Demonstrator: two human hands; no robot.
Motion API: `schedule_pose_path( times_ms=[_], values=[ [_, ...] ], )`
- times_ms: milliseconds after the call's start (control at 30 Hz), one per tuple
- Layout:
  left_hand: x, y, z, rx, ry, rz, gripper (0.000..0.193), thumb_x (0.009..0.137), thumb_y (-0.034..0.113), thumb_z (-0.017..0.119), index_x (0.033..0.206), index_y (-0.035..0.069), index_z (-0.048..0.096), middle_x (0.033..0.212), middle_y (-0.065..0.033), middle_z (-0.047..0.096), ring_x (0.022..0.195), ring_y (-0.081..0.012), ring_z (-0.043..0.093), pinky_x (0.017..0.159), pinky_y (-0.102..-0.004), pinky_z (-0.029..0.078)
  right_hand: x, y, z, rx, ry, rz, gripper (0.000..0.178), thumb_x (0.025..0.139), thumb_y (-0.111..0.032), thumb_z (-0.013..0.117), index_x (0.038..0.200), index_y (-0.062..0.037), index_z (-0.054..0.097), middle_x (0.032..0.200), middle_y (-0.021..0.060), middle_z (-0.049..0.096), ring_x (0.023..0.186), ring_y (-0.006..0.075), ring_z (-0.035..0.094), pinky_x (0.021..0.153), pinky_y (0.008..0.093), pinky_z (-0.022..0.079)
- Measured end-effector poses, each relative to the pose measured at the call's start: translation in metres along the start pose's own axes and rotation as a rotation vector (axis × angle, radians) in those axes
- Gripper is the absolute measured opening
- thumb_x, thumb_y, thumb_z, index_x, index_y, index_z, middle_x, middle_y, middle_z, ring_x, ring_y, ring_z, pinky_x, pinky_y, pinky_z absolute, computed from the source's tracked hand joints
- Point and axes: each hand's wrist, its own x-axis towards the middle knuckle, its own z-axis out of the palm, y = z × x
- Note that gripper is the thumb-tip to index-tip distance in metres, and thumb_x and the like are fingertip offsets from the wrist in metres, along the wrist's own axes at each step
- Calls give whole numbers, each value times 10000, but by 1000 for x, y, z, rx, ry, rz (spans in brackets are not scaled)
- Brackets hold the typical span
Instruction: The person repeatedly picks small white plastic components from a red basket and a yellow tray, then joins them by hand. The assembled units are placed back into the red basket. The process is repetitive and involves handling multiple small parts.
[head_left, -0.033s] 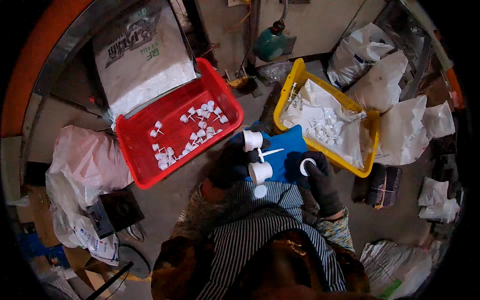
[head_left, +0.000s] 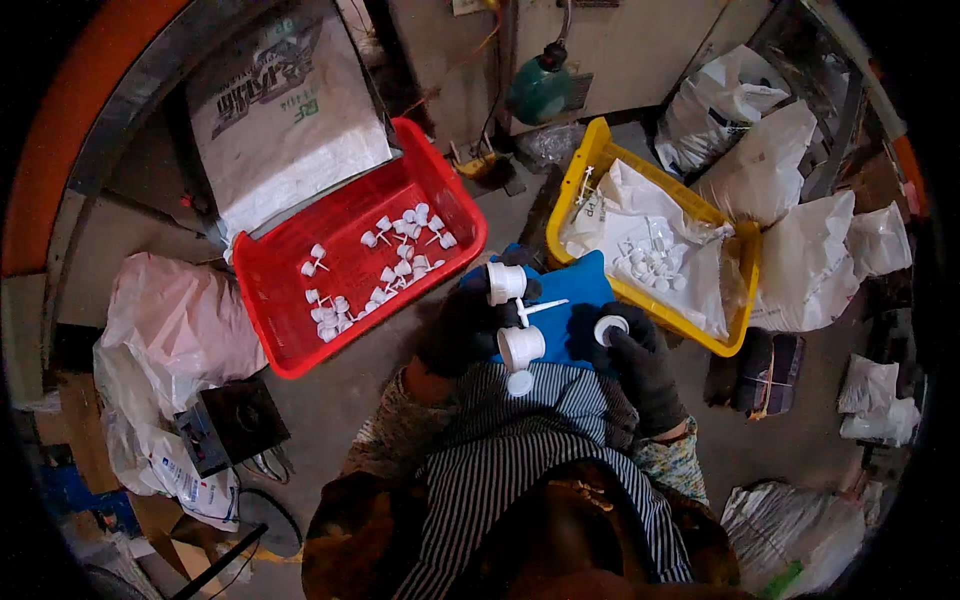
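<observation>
In a dark glove, my left hand (head_left: 455,335) is closed on a white plastic moulding (head_left: 521,346). Two cup-shaped ends show on it, with a thin stem between them pointing right and a small disc at the lower end. My right hand (head_left: 648,372), in a dark grey glove, pinches a round white cap (head_left: 609,329) a short way right of the moulding, apart from it. Under both hands lies a blue cloth (head_left: 580,290) over my lap. My left fingers are partly hidden behind the moulding.
Left of my hands stands a red bin (head_left: 285,250) with several white caps and stemmed pieces. A yellow bin (head_left: 742,300) at the right holds a white sack with small white parts. Full white bags (head_left: 805,265) crowd the far right; a black box (head_left: 235,425) sits lower left.
The cap in my right hand has shifted slightly left and tilted, showing more of its face. My left hand and the moulding have hardly moved.
</observation>
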Motion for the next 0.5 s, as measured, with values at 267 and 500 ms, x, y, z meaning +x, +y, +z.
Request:
schedule_pose_path(
  times_ms=[267, 500],
  values=[
    [23, -21, 21, 674, -26, 382, 510, 756, 10, 750, 1231, 82, 579, 1197, -210, 589, 1134, -354, 572, 1020, -434, 453, 0, -16, -16, 222, 10, 17, 343, 931, -145, 586, 1236, 11, 564, 1256, 212, 594, 1138, 295, 598, 958, 384, 486],
    [3, -116, 20, 390, 154, -94, 498, 942, 169, 603, 1388, 39, 424, 1271, -155, 554, 1178, -263, 541, 972, -385, 497, 8, -19, 11, -221, 45, -152, 354, 942, -180, 574, 1256, -16, 585, 1069, 78, 650, 825, 137, 594, 746, 261, 489]
  ],
)
